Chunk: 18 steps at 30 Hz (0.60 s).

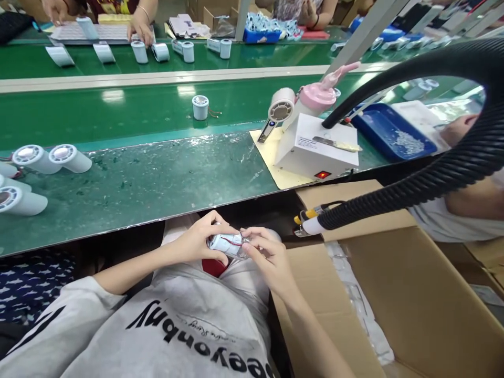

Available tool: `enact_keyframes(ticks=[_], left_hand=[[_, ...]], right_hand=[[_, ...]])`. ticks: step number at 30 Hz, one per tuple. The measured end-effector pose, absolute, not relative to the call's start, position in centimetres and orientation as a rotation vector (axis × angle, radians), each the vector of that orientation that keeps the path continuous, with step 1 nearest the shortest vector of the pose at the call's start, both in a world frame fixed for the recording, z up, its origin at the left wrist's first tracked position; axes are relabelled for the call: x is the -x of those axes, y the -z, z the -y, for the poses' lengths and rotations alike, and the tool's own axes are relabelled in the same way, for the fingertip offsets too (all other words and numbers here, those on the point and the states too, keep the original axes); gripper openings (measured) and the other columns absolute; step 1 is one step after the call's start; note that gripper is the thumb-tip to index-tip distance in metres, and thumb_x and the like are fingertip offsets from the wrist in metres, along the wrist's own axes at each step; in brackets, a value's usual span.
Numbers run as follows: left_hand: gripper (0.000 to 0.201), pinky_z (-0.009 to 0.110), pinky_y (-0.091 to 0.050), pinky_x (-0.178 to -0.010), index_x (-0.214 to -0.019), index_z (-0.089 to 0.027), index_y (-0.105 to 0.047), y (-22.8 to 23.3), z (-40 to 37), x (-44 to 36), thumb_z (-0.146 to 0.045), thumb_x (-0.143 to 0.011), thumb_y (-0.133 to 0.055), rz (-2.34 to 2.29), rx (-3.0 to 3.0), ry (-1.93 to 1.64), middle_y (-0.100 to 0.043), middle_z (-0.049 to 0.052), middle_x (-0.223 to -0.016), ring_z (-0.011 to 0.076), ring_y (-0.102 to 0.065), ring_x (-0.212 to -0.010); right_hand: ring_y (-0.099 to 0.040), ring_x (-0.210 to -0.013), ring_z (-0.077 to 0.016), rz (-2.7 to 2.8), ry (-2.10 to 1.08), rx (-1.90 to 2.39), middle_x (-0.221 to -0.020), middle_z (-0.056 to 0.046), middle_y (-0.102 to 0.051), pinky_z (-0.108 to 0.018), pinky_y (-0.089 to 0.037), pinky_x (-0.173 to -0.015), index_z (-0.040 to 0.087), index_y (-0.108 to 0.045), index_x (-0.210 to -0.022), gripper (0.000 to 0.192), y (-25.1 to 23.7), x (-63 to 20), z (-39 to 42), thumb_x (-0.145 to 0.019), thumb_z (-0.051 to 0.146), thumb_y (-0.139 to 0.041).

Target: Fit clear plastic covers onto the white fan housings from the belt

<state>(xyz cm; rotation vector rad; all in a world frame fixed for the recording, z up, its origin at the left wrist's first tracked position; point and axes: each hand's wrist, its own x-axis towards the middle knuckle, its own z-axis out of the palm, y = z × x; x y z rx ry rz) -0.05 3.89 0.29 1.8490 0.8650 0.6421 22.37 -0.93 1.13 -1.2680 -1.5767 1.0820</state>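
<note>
- White plastic and a thin red wire: that is what the small white cylindrical fan housing shows, held low over the person's lap, just below the near edge of the green workbench.
- Left hand is wrapped around the housing's left end, fingers curled over the top and thumb underneath, gripping it firmly.
- Right hand pinches the right end, fingertips closed on the rim near where the red wire runs across the body.
- To my eye the work in hand is fiddling the wire or an end piece into place; it would go best with the left hand keeping the body steady while the right does the fine work, and with the wire kept clear of any pinch point.
- Holding it so low, in shadow under the bench edge, looks awkward; lifting it into the light would likely help accuracy.
- Several similar white cylindrical fan housings lie on their sides at the bench's left end, well apart from the hands.
- A white box-shaped machine with a red lit switch sits on the bench to the right, and a black ribbed hose arcs down toward an open brown cardboard carton beside the person.
- Across the green conveyor belt, another person's hands handle similar parts.
</note>
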Motion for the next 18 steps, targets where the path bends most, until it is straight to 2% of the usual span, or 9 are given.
enact_keyframes(ticks=[4, 6, 8, 10, 12, 15, 18], left_hand=[[0.066, 0.045, -0.05, -0.105, -0.133, -0.03, -0.068, -0.6, -3.9, 0.2, -0.043, -0.072, -0.089, -0.761, -1.843, -0.528, -0.066, 0.01, -0.127, 0.0283, -0.062, -0.118], [0.07, 0.042, -0.054, -0.099, -0.137, -0.029, -0.064, -0.9, -3.8, 0.2, -0.038, -0.072, -0.088, -0.767, -1.722, -0.514, -0.067, 0.011, -0.131, 0.0282, -0.064, -0.116], [0.075, 0.037, -0.058, -0.087, -0.14, -0.026, -0.061, -1.1, -3.5, 0.2, -0.037, -0.072, -0.088, -0.806, -1.517, -0.527, -0.067, 0.013, -0.132, 0.0259, -0.067, -0.108], [0.08, 0.032, -0.059, -0.079, -0.143, -0.022, -0.058, -1.1, -3.3, 0.2, -0.038, -0.071, -0.087, -0.83, -1.327, -0.522, -0.069, 0.013, -0.128, 0.022, -0.069, -0.097], [0.083, 0.03, -0.057, -0.074, -0.144, -0.021, -0.056, -1.0, -3.1, 0.4, -0.039, -0.069, -0.088, -0.837, -1.243, -0.488, -0.071, 0.011, -0.116, 0.0183, -0.067, -0.087], [0.083, 0.026, -0.053, -0.067, -0.143, -0.022, -0.058, -1.1, -2.9, 0.7, -0.04, -0.069, -0.089, -0.83, -1.242, -0.453, -0.071, 0.007, -0.101, 0.0145, -0.062, -0.076], [0.082, 0.024, -0.049, -0.063, -0.144, -0.023, -0.058, -1.4, -2.9, 0.9, -0.04, -0.069, -0.088, -0.815, -1.241, -0.46, -0.069, 0.005, -0.097, 0.0119, -0.058, -0.07]], right_hand=[[-0.075, -0.099, -0.0281, 1.395, -1.208, 1.214, -0.098, -0.009, -0.076, -0.038, -0.062, -0.081, 0.023, -0.07, -0.062, 0.037, -1.1, -22.8, 0.4, -0.089, 0.046, -0.075], [-0.075, -0.101, -0.0281, 1.393, -1.244, 1.146, -0.104, -0.009, -0.077, -0.042, -0.062, -0.088, 0.024, -0.074, -0.066, 0.035, -1.1, -23.0, 0.3, -0.089, 0.049, -0.075], [-0.072, -0.111, -0.0296, 1.519, -1.212, 1.107, -0.117, -0.009, -0.076, -0.046, -0.06, -0.098, 0.026, -0.079, -0.083, 0.022, -1.0, -23.2, 0.4, -0.085, 0.048, -0.08], [-0.067, -0.123, -0.0308, 1.71, -1.11, 1.106, -0.13, -0.01, -0.072, -0.049, -0.055, -0.107, 0.028, -0.079, -0.106, 0.025, -0.9, -23.2, 0.8, -0.084, 0.039, -0.083], [-0.065, -0.128, -0.0302, 1.845, -0.995, 1.091, -0.133, -0.01, -0.071, -0.048, -0.053, -0.11, 0.029, -0.075, -0.118, 0.032, -0.6, -23.3, 1.3, -0.087, 0.03, -0.081], [-0.066, -0.127, -0.0299, 1.903, -0.9, 1.037, -0.131, -0.011, -0.071, -0.045, -0.056, -0.106, 0.027, -0.071, -0.121, 0.033, -0.4, -23.6, 1.9, -0.089, 0.026, -0.078], [-0.066, -0.128, -0.0304, 1.925, -0.853, 1.024, -0.133, -0.012, -0.07, -0.045, -0.058, -0.104, 0.027, -0.067, -0.125, 0.038, -0.6, -23.8, 2.1, -0.089, 0.026, -0.078]])
